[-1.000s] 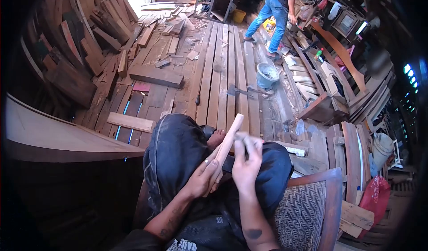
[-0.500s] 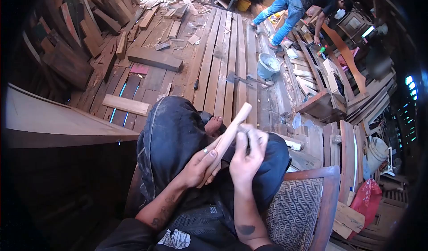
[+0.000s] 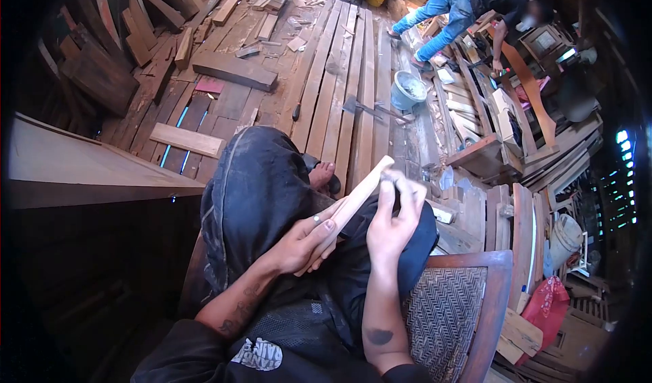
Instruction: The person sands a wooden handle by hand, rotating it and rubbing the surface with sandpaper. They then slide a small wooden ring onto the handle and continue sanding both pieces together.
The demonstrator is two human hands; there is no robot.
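Observation:
A pale, slender piece of wood point(image 3: 358, 198) slants upward over my lap, with a rounded knob at its far end. My left hand point(image 3: 307, 244) is wrapped round its lower part, the thumb lying along the top. My right hand point(image 3: 394, 216) is closed beside the upper end, fingertips curled close to the wood and a little blurred. A small dark bit shows at those fingertips, but I cannot make out what it is. Both hands are above my dark trousers point(image 3: 255, 199).
A woven-seat chair point(image 3: 448, 308) is beneath me. Ahead lie floor planks point(image 3: 333, 77), a thick beam point(image 3: 234, 72), a hammer-like tool point(image 3: 360, 106) and a grey bucket point(image 3: 408, 89). At the upper right a person point(image 3: 468, 9) bends over timber. A light panel point(image 3: 95, 159) stands at left.
My right hand has moved up and outward along the wood, towards its knobbed end. My left hand keeps its grip. The view has shifted slightly, and the other person's arm has moved.

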